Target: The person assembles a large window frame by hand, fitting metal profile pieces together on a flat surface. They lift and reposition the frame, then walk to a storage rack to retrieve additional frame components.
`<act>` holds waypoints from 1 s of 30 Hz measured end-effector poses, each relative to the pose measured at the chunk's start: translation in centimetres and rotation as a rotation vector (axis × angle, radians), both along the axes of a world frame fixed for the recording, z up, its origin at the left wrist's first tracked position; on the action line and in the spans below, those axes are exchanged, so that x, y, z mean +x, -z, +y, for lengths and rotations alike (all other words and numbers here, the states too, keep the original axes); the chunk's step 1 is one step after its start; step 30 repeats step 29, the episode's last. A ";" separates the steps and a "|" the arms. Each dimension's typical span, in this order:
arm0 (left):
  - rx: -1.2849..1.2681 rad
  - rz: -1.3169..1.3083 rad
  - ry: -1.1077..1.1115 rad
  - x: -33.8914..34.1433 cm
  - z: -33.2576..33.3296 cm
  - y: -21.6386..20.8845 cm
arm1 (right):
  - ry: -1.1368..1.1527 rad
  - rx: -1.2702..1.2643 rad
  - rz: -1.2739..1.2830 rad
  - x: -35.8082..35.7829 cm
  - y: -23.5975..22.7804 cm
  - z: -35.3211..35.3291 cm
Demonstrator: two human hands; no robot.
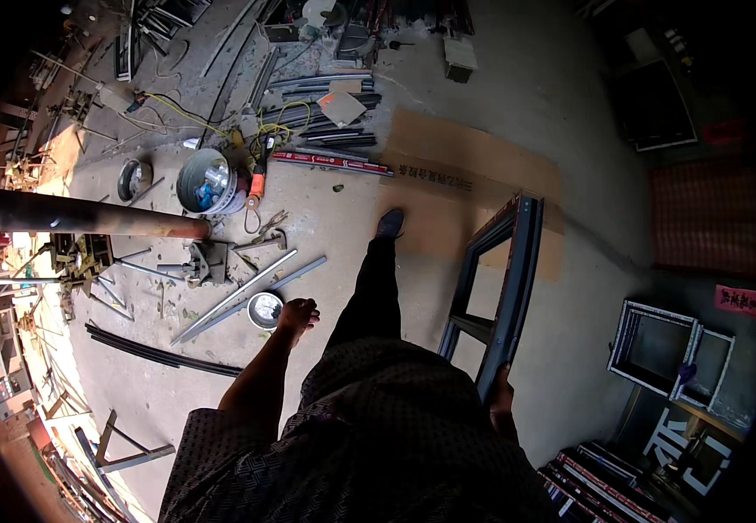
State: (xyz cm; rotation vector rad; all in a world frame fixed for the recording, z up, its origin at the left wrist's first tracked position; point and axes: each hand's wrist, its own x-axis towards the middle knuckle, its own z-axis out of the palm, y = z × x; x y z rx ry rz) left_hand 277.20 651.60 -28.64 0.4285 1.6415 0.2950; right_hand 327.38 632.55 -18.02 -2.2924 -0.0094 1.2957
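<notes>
I stand on a concrete workshop floor, one leg stepping forward. My right hand (501,397) grips the near end of a dark grey metal window frame (507,288) that stands upright at my right side and reaches out over a sheet of cardboard (469,161). My left hand (297,315) swings free at my left side, fingers loosely curled, holding nothing. It hangs above a small round metal tin (264,309) and two long aluminium bars (243,296) lying on the floor.
A bucket of parts (208,181), an orange power tool (257,186), yellow cable and metal profiles (330,131) litter the floor ahead left. A rusty pipe (81,216) crosses at left. White frames (666,349) lean at right, and stacked profiles (605,484) lie at the lower right.
</notes>
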 end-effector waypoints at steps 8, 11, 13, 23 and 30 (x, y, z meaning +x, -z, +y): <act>-0.064 0.016 0.002 2.4 16.3 -0.4 | -0.075 -0.030 -0.017 4.2 -4.4 19.3; -0.026 0.011 0.058 3.5 24.0 -1.4 | -0.045 -0.052 0.008 7.7 -4.7 25.7; 0.014 0.004 0.061 4.7 28.3 -2.3 | -0.069 -0.050 0.062 10.4 -4.1 29.3; -0.071 -0.005 0.146 8.2 30.1 -2.5 | 0.008 0.336 0.221 13.3 -2.1 48.9; -0.154 0.042 0.171 7.5 27.6 -2.0 | 0.019 0.352 0.148 12.7 -3.1 59.8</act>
